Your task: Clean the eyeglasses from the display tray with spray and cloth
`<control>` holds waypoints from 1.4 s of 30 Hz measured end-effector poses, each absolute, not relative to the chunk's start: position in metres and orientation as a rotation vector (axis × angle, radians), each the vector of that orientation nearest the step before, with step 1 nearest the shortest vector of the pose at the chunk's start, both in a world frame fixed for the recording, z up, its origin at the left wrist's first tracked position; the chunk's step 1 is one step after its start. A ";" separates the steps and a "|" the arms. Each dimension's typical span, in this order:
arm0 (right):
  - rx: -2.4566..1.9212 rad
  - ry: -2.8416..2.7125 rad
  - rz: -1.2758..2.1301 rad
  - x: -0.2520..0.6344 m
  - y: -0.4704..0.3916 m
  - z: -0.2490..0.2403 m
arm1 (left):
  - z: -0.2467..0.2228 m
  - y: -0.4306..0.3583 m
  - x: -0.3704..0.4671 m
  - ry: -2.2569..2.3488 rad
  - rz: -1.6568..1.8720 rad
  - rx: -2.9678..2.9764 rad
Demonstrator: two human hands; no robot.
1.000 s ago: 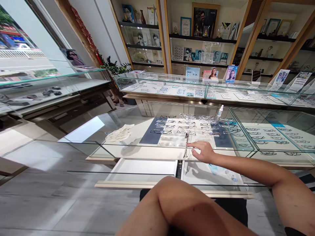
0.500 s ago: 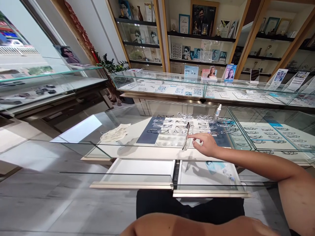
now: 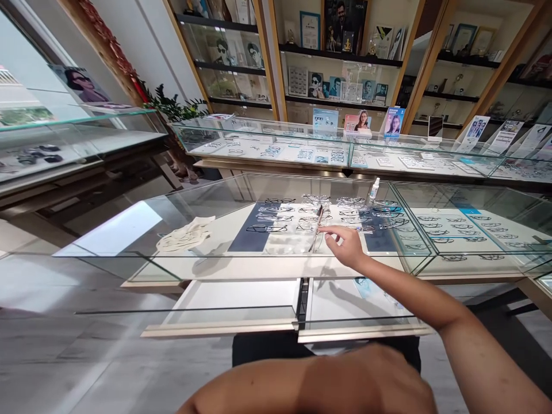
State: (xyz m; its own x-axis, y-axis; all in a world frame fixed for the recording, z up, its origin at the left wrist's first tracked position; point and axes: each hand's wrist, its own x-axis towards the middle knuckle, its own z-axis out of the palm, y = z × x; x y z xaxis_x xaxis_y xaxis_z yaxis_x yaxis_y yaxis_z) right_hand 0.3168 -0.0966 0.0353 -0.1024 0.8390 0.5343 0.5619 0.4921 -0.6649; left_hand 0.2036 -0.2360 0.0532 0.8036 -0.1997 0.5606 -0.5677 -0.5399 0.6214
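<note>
Left hand (image 3: pixel 383 376), rounded, has appeared below slender held glasses (image 3: pixel 319 217).

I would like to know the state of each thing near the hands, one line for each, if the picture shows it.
Right hand: pinching a pair of glasses
Pinched glasses: turned edge-on; folded or unfolded, cannot tell
Left hand: blurred; grip cannot be told
Left drawer: pulled open
Right drawer: pulled open
Cloth: crumpled
Spray bottle: standing upright
Other glasses: laid out in rows
</note>
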 end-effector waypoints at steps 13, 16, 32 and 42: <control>-1.200 -1.560 0.278 0.347 -0.095 0.000 | 0.003 -0.016 0.149 0.877 1.229 1.678; -1.206 -1.628 0.288 0.345 -0.098 -0.006 | -0.013 -0.022 0.151 0.821 1.079 1.609; -1.182 -1.733 0.479 0.333 -0.106 -0.007 | -0.023 -0.027 0.150 0.790 0.981 1.329; -1.197 -1.299 0.945 0.329 -0.088 -0.018 | -0.023 -0.026 0.148 0.813 0.984 1.358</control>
State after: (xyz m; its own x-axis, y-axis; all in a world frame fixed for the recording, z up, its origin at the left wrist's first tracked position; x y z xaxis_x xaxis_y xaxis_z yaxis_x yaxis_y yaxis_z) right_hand 0.3295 -0.0881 -0.0178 0.0874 0.9781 0.1888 0.1222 0.1775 -0.9765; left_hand 0.1476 -0.0259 -0.0229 0.3955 0.9151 0.0785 -0.0964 -0.0437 0.9944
